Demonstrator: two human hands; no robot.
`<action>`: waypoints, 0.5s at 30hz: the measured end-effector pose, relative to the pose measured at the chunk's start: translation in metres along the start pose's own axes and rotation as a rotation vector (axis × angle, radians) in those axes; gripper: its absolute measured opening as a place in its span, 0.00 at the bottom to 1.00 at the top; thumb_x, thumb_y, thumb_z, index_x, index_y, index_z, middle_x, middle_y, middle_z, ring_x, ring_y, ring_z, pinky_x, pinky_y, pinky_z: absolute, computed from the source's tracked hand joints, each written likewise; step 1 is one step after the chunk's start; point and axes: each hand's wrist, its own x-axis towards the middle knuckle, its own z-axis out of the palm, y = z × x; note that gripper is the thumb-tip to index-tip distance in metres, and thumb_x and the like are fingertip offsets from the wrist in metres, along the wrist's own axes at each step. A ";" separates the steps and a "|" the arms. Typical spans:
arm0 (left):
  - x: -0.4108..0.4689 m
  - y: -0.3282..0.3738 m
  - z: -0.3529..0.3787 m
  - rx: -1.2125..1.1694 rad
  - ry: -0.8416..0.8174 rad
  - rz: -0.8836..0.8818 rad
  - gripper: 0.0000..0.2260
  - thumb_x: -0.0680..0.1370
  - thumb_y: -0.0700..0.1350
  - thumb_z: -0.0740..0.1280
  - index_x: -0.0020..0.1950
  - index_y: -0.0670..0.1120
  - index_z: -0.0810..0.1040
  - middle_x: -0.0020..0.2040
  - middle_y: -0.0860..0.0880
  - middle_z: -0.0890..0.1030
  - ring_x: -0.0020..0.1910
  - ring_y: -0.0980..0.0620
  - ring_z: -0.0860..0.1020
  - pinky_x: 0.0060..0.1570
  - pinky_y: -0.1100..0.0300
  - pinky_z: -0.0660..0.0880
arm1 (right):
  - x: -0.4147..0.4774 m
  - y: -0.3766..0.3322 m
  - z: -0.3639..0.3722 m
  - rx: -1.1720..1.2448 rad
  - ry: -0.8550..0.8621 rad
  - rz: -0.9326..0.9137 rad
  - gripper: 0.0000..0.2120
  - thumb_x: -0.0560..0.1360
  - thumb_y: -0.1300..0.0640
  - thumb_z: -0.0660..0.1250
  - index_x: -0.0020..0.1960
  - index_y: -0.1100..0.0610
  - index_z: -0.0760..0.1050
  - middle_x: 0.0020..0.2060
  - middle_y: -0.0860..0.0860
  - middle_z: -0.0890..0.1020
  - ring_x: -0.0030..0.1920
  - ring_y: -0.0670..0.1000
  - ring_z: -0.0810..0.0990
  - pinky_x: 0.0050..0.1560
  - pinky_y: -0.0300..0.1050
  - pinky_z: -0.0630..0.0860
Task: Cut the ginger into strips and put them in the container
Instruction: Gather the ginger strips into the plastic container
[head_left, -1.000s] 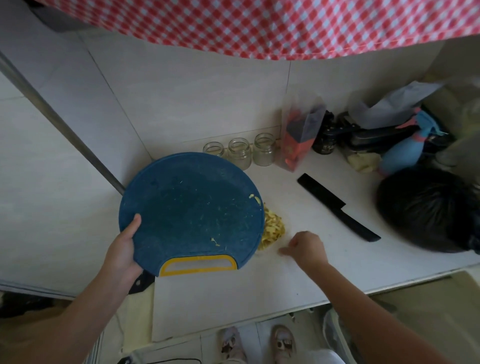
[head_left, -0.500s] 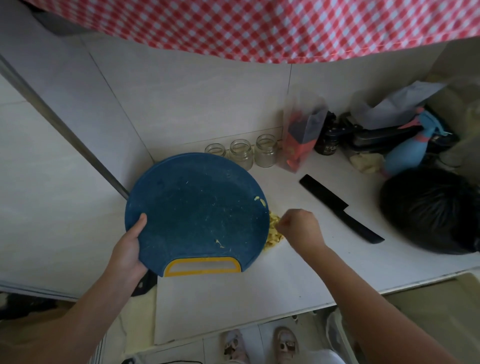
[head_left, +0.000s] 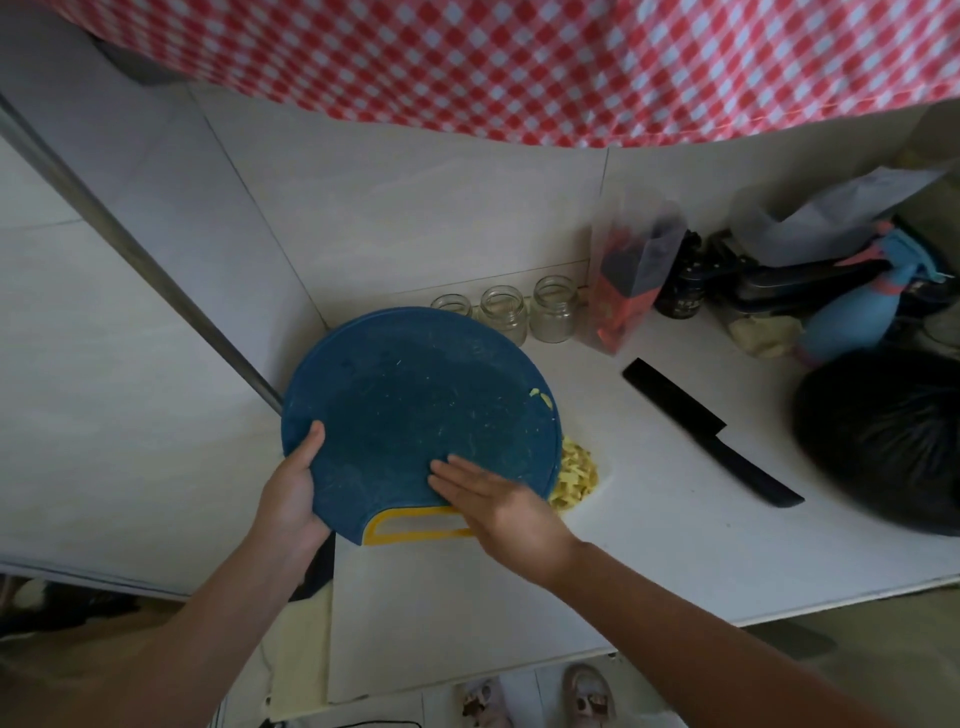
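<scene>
Left hand (head_left: 291, 499) grips the left rim of the blue round cutting board (head_left: 415, 395), thumb on its upper face. Right hand (head_left: 501, 506) lies flat on that face, fingers straight, near the yellow handle (head_left: 415, 531). Red-and-white checked cloth (head_left: 519, 62) hangs above the white counter (head_left: 675, 561). Board is held up near the counter's back-left corner, handle toward the front edge, right rim over the ginger strips (head_left: 577, 478). Black bag (head_left: 883, 441) sits at the right edge. Black knife (head_left: 711, 431) lies flat, long axis diagonal from back-centre to front-right. Three glass jars (head_left: 501, 317) line the back edge. Strips form a jumbled heap with no common direction, and a pale curved rim, seemingly the container (head_left: 607, 467), shows beside it. Dark jar (head_left: 684, 299): label too blurred to read.
</scene>
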 end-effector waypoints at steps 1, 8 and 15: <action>0.001 0.001 0.001 -0.004 0.005 0.004 0.18 0.78 0.51 0.63 0.67 0.49 0.73 0.61 0.48 0.80 0.59 0.46 0.78 0.49 0.50 0.79 | -0.005 0.004 -0.001 -0.008 0.002 -0.005 0.25 0.67 0.72 0.71 0.64 0.62 0.76 0.64 0.55 0.77 0.65 0.54 0.75 0.66 0.45 0.71; 0.003 0.012 0.003 -0.017 0.040 0.052 0.15 0.79 0.50 0.62 0.65 0.49 0.74 0.58 0.49 0.81 0.55 0.47 0.80 0.42 0.51 0.81 | -0.038 0.053 -0.031 -0.162 0.021 0.136 0.22 0.56 0.72 0.79 0.48 0.60 0.84 0.48 0.53 0.85 0.46 0.51 0.85 0.48 0.42 0.80; -0.001 0.026 -0.003 0.021 0.041 0.064 0.16 0.79 0.50 0.61 0.65 0.49 0.74 0.59 0.48 0.81 0.56 0.48 0.80 0.45 0.51 0.81 | -0.033 0.066 -0.044 -0.212 0.137 0.411 0.04 0.69 0.58 0.71 0.36 0.53 0.81 0.30 0.48 0.79 0.29 0.51 0.79 0.28 0.35 0.72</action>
